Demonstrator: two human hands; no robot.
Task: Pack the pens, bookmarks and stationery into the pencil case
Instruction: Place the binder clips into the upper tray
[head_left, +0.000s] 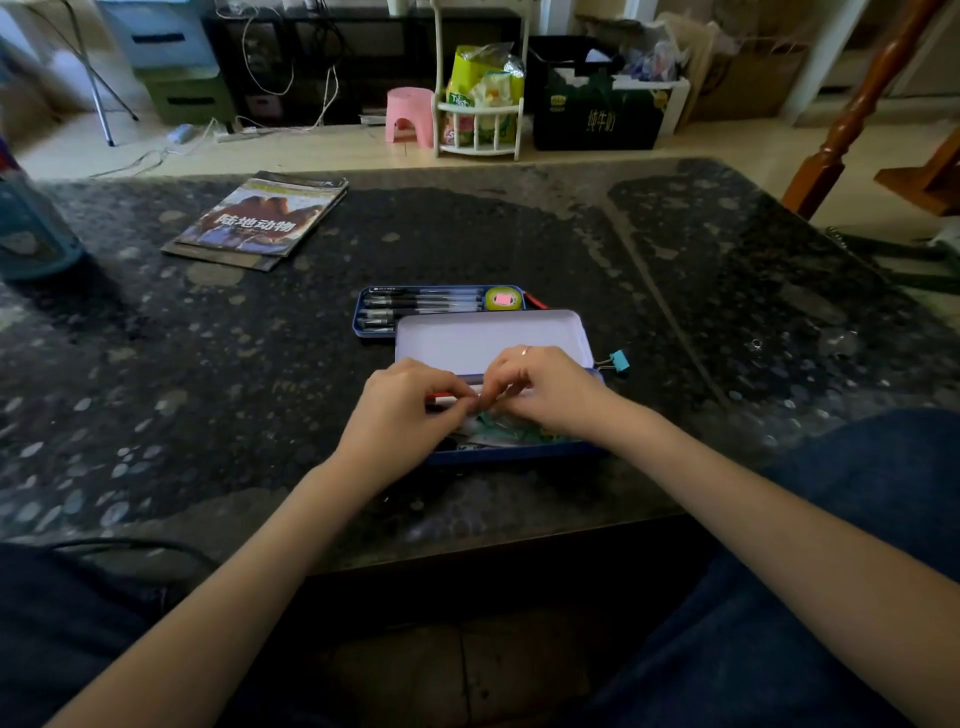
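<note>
A blue tin pencil case (514, 453) lies open on the dark table, its pale lid (488, 340) tilted up behind my hands. My left hand (402, 410) and my right hand (545, 387) meet over the case, fingers curled and pinching a thin pale item (467, 399) between them; what it is I cannot make out. Green-patterned bookmarks (511, 434) show in the case under my right hand. Behind the lid sits a blue tray (358, 312) with several black pens (421, 304) and a green correction tape (503, 299). A blue binder clip (618, 361) lies right of the lid.
A stack of magazines (260, 221) lies at the table's far left. A teal bottle (31, 228) stands at the left edge. Beyond the table are a pink stool (410, 114), a white rack (480, 127) and a dark box (597, 117) on the floor.
</note>
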